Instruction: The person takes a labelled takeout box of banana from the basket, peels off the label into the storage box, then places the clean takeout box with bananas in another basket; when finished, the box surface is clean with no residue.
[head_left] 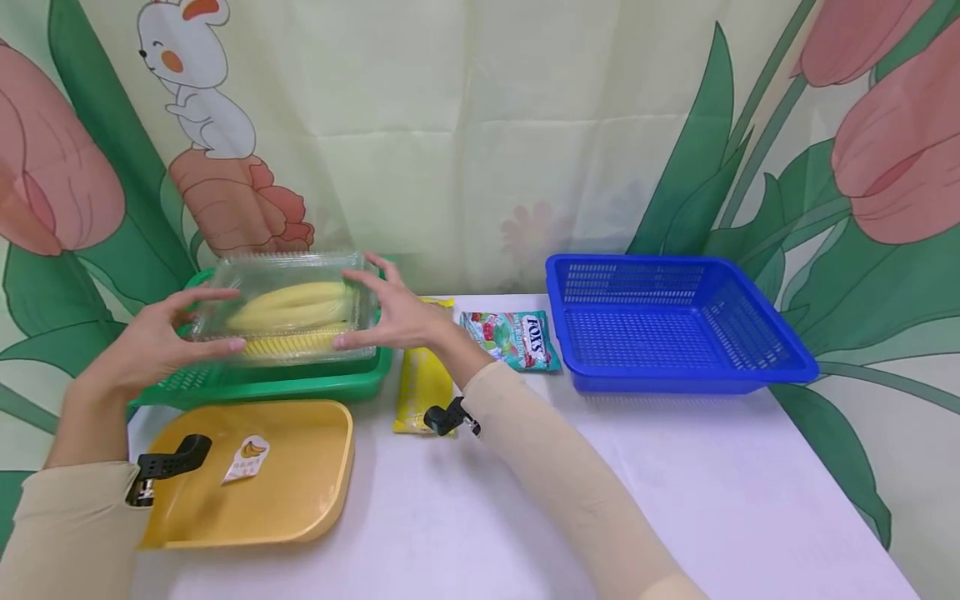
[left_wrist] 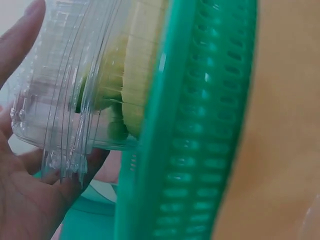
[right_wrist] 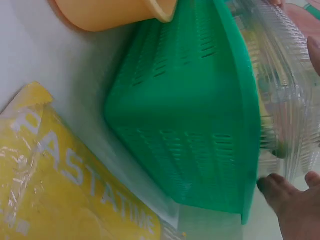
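Clear box [head_left: 288, 304] of bananas, held in the green basket [head_left: 300, 383].
We count two baskets, green and blue [head_left: 675, 333]; one yellow tray [head_left: 300, 475]; one "FOX'S" sweet bag [head_left: 513, 337]; one "PASTATIME" packet [head_left: 420, 387]. Left hand [head_left: 153, 342] and right hand [head_left: 393, 312] grip the box ends.

A white, smooth-topped table [head_left: 465, 517] is stretching across the foreground, its surface taking soft, even light and showing only faint shadows. Behind it a pale cream printed fabric curtain [head_left: 465, 125] is hanging as the backdrop, faintly creased with fold lines. A white cartoon rabbit [head_left: 197, 75] is perching at upper left. Big pink tulip blooms [head_left: 892, 158] and long green leaves [head_left: 697, 183] are spreading along both sides.
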